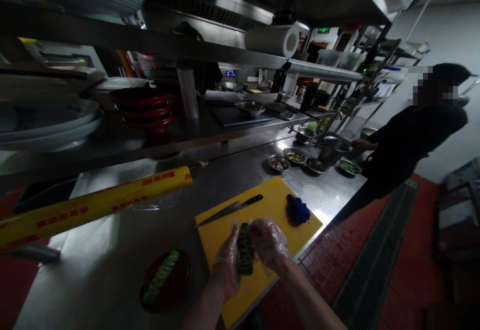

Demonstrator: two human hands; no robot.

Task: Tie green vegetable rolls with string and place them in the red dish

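Two green rolls in view. The held roll (245,250) stands roughly upright between both hands, just above the cutting board (262,195), with dark strands across it; binding material is too dim to tell. Left hand (226,265) and right hand (268,242), both in clear plastic gloves, are cupped around it from either side, closed on it, fingers partly hidden by the film and the roll. The other roll (160,276) lies on a dark red plate (184,282) on the steel counter (112,250), left of the board, and shows a pale green leaf surface. Progress as it stands: one roll set down on the plate, one in hand, both apparently whole. The knife (232,210) lies on the board just beyond the hands, and a blue cloth (298,210) sits at the board's far right. Further along the counter are small steel bowls (294,155), some holding chopped greens. A co-worker (412,140) stands at the far end, one hand at a steel pot (333,151). A yellow film roll (97,205) lies at far left.
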